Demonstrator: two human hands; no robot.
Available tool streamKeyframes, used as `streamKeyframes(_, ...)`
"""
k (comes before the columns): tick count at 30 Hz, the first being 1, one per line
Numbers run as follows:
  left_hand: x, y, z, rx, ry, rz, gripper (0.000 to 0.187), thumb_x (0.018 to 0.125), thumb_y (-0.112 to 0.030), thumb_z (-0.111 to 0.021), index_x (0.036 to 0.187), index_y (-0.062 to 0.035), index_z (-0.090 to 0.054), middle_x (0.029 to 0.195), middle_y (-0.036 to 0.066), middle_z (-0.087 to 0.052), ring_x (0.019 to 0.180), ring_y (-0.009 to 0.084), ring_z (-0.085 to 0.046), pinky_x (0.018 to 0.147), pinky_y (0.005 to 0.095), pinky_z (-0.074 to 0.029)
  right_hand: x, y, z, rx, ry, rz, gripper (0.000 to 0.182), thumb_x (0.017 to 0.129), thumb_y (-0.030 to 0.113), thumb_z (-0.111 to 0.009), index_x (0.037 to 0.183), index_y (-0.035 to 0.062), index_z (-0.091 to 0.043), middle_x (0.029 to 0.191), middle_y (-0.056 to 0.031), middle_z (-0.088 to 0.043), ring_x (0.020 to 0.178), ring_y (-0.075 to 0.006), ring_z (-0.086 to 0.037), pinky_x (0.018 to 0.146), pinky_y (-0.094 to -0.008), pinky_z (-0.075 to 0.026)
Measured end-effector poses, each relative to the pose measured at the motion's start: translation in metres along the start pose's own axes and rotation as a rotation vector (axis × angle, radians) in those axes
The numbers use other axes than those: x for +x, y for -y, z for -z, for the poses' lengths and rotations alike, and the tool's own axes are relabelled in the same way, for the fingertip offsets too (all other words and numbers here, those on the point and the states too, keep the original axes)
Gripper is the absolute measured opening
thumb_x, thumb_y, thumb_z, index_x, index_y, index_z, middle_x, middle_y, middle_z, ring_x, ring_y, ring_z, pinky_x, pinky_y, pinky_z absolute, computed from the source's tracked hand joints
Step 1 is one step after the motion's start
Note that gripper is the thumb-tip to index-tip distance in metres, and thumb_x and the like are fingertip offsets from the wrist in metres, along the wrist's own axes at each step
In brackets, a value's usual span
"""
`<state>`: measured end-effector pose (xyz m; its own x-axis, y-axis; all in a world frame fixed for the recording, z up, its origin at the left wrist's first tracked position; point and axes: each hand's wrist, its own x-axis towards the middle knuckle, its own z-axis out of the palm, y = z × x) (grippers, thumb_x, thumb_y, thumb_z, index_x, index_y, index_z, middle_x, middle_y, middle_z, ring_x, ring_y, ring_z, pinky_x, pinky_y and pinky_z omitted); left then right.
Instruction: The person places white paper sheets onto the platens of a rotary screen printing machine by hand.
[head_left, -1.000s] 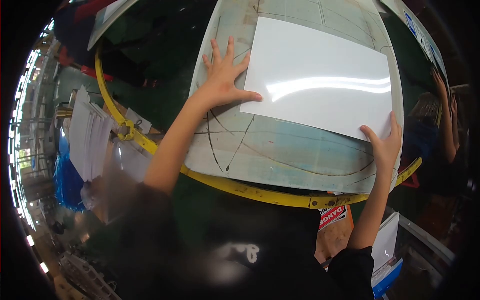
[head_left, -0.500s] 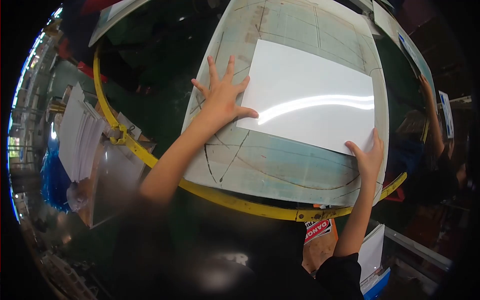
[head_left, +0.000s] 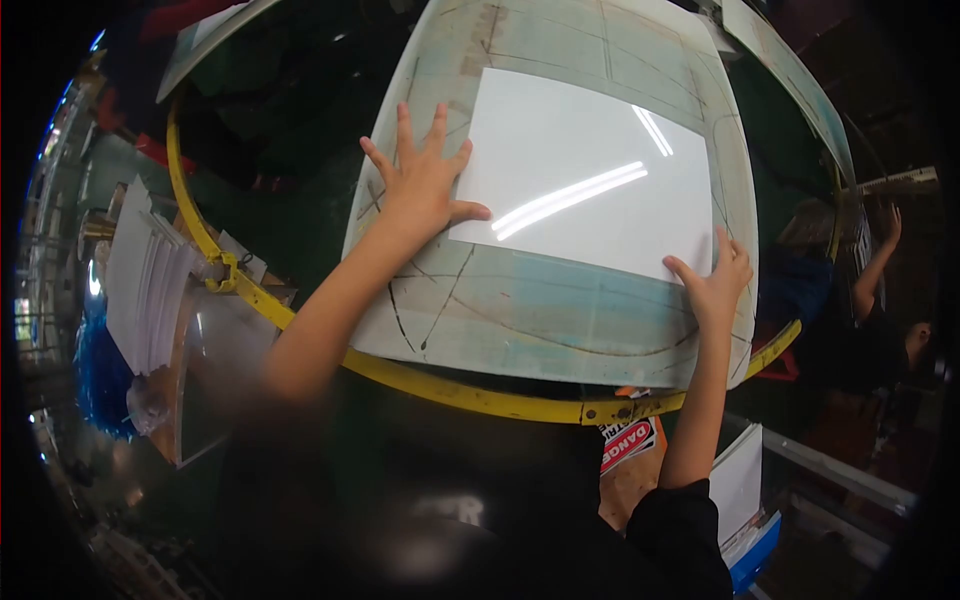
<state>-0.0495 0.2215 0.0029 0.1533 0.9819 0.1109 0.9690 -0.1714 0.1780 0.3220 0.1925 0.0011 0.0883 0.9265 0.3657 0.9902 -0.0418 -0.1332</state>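
A glossy white sheet (head_left: 580, 160) lies flat and slightly turned on a pale, stained board (head_left: 560, 350) marked with dark lines. Spread wide, my left hand (head_left: 425, 180) rests at the sheet's left edge, its thumb on the lower left corner and its other fingers over the board. At the lower right corner is my right hand (head_left: 715, 275), thumb and fingers apart, touching the sheet's edge. Neither hand grips the sheet. Bright light streaks reflect off its surface.
A curved yellow rail (head_left: 470, 398) runs around the board's near side. White sheets (head_left: 150, 280) stand stacked at left beside blue plastic (head_left: 102, 370). A danger sign (head_left: 628, 445) is below the rail. At right are another board (head_left: 795, 80) and a person's raised arm (head_left: 875, 265).
The whole scene has shifted a little left and up in view. The light reflections on the sheet have changed shape. The person's hand at right has come away from the board there.
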Motion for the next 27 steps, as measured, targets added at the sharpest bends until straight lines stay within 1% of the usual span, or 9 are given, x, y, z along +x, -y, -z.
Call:
streamKeyframes(4,0.003,-0.015,0.014,0.150,0.100,0.028,0.082,0.059,-0.055,-0.073,0.126,-0.0117,-0.052,0.149,0.015,-0.015,0.136,0.0429,0.008,0.091,0.0768,0.006,0.001,0.004,0.008,0.251,0.229,-0.112,0.066,0.064,0.041,-0.077,0.114,0.0011,-0.059,0.105,-0.0176,-0.055,0.098,-0.0327,-0.053,0.088,-0.0393,-0.040)
streamKeyframes(7,0.008,-0.033,0.022,0.335,0.171,0.061,0.081,0.061,-0.053,-0.073,0.127,-0.0112,-0.051,0.149,0.016,-0.013,0.136,0.0419,0.009,0.091,0.0768,0.006,-0.006,0.001,0.010,0.205,0.147,0.080,0.056,0.070,0.039,-0.073,0.107,-0.0007,-0.063,0.107,-0.0165,-0.057,0.099,-0.0309,-0.053,0.096,-0.0403,-0.036)
streamKeyframes(8,0.007,-0.042,0.026,0.392,0.164,0.056,0.075,0.063,-0.042,-0.076,0.128,-0.0148,-0.051,0.150,0.017,-0.011,0.137,0.0420,0.007,0.091,0.0776,0.004,-0.004,0.001,0.020,0.055,0.302,0.098,0.060,0.075,0.037,-0.069,0.120,-0.0001,-0.055,0.121,-0.0187,-0.052,0.110,-0.0318,-0.050,0.102,-0.0390,-0.030)
streamKeyframes(12,-0.018,-0.054,0.039,0.062,-0.045,-0.338,0.075,0.063,-0.022,-0.078,0.132,-0.0178,-0.047,0.150,0.016,-0.012,0.137,0.0409,0.000,0.100,0.0689,-0.007,-0.057,-0.039,0.045,0.412,0.185,0.181,0.073,0.079,0.029,-0.066,0.139,0.0040,-0.031,0.137,-0.0209,-0.039,0.126,-0.0340,-0.037,0.104,-0.0389,-0.028)
streamKeyframes(14,-0.047,-0.061,0.074,-0.257,-0.088,-0.533,0.074,0.064,-0.013,-0.077,0.131,-0.0184,-0.047,0.149,0.016,-0.014,0.137,0.0410,-0.005,0.105,0.0606,-0.013,-0.102,-0.045,0.110,0.269,0.142,0.152,0.071,0.075,0.024,-0.069,0.136,0.0056,-0.037,0.135,-0.0201,-0.042,0.124,-0.0335,-0.040,0.102,-0.0376,-0.031)
streamKeyframes(17,-0.108,-0.064,0.116,-0.381,-0.003,-0.570,0.063,0.067,-0.013,-0.074,0.126,-0.0137,-0.052,0.138,0.016,-0.038,0.131,0.0366,-0.028,0.106,0.0460,-0.023,-0.188,-0.073,0.176,0.226,0.195,-0.219,0.054,0.063,0.023,-0.077,0.110,0.0049,-0.059,0.104,-0.0113,-0.060,0.100,-0.0269,-0.056,0.086,-0.0346,-0.043)
streamKeyframes(20,-0.144,-0.072,0.118,-0.631,0.362,-0.578,0.051,0.075,-0.020,-0.070,0.123,-0.0104,-0.055,0.123,0.013,-0.053,0.113,0.0306,-0.050,0.099,0.0385,-0.034,-0.289,-0.122,0.206,-0.184,0.382,-0.713,0.047,0.053,0.017,-0.081,0.094,0.0066,-0.061,0.093,-0.0095,-0.058,0.095,-0.0288,-0.054,0.084,-0.0363,-0.045)
streamKeyframes(23,-0.154,-0.094,0.094,-0.708,0.700,-0.724,0.050,0.078,-0.025,-0.067,0.125,-0.0121,-0.052,0.124,0.011,-0.052,0.112,0.0296,-0.050,0.099,0.0446,-0.034,-0.357,-0.154,0.213,-0.285,0.657,-0.958,0.063,0.038,0.017,-0.087,0.094,0.0087,-0.059,0.098,-0.0107,-0.056,0.100,-0.0302,-0.049,0.086,-0.0372,-0.045)
streamKeyframes(27,-0.165,-0.145,0.080,-0.540,0.471,-0.783,0.051,0.081,-0.028,-0.064,0.127,-0.0146,-0.049,0.126,0.010,-0.050,0.115,0.0283,-0.049,0.099,0.0560,-0.032,-0.406,-0.180,0.197,-0.126,0.705,-0.920,0.078,0.030,0.016,-0.089,0.100,0.0087,-0.057,0.110,-0.0118,-0.050,0.110,-0.0315,-0.041,0.091,-0.0386,-0.043)
